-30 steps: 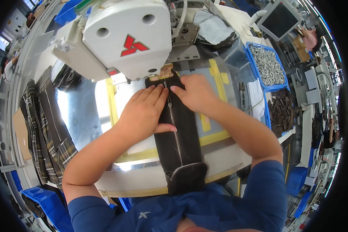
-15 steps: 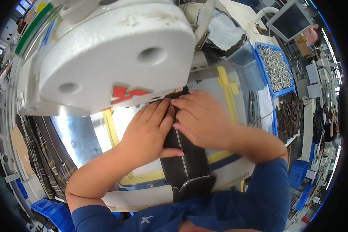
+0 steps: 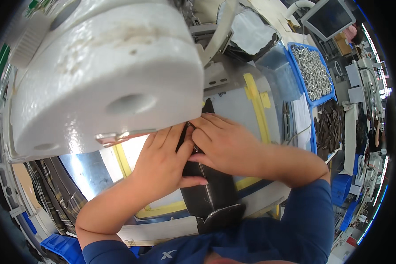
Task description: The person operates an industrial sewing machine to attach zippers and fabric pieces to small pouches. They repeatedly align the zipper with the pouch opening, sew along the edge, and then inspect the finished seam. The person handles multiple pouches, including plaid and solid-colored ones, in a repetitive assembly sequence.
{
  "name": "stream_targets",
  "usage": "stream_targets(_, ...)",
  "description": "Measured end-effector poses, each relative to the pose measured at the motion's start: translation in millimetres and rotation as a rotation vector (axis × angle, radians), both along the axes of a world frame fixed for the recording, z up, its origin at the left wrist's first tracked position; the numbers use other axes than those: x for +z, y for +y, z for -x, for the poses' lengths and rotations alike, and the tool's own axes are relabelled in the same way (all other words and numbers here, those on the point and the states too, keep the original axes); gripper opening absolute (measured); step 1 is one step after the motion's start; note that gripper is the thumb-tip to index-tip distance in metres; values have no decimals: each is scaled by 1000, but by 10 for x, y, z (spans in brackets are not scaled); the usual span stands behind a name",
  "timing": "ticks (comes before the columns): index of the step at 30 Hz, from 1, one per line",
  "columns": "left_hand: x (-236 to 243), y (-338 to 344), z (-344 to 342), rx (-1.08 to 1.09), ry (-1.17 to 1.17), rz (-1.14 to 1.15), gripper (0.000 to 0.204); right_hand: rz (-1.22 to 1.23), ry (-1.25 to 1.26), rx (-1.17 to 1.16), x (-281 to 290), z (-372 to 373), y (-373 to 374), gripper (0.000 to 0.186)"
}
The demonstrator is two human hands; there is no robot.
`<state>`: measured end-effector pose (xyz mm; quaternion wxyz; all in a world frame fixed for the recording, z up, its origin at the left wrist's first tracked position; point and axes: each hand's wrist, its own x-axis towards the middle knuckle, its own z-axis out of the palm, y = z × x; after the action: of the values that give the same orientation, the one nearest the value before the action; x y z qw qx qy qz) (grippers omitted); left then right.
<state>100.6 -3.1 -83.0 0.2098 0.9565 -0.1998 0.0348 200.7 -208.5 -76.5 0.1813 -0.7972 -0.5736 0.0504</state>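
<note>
A long dark fabric piece with a metal zipper (image 3: 209, 192) runs from below the sewing machine head toward my body. My left hand (image 3: 163, 159) lies along its left side, fingers stretched forward under the machine's edge and thumb across the zipper. On the other side, my right hand (image 3: 222, 143) has its fingers bent over the upper part of the piece, with the thumb tucked in beside the zipper. Both hands' fingertips almost meet there. The large white machine head (image 3: 105, 83) hides the far left fingertips and the needle area.
Yellow tape strips (image 3: 258, 112) mark the pale work surface. At right stand a blue tray (image 3: 311, 104) of metal zipper pulls and a heap of dark brown pieces (image 3: 328, 127). Dark plaid fabric (image 3: 53, 193) hangs at left. A monitor (image 3: 328, 20) stands far right.
The machine head appears larger and farther left and lower in view, as the viewpoint has shifted. My right hand has drawn slightly nearer, its thumb now lower along the zipper.
</note>
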Motion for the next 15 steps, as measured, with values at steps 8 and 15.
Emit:
stream_targets(8,7,-18,-14,5,-7,3,105,15,50,11,-15,-23,-44,55)
stream_targets(15,9,-8,3,6,-3,-5,110,-4,53,33,-23,-39,-45,55)
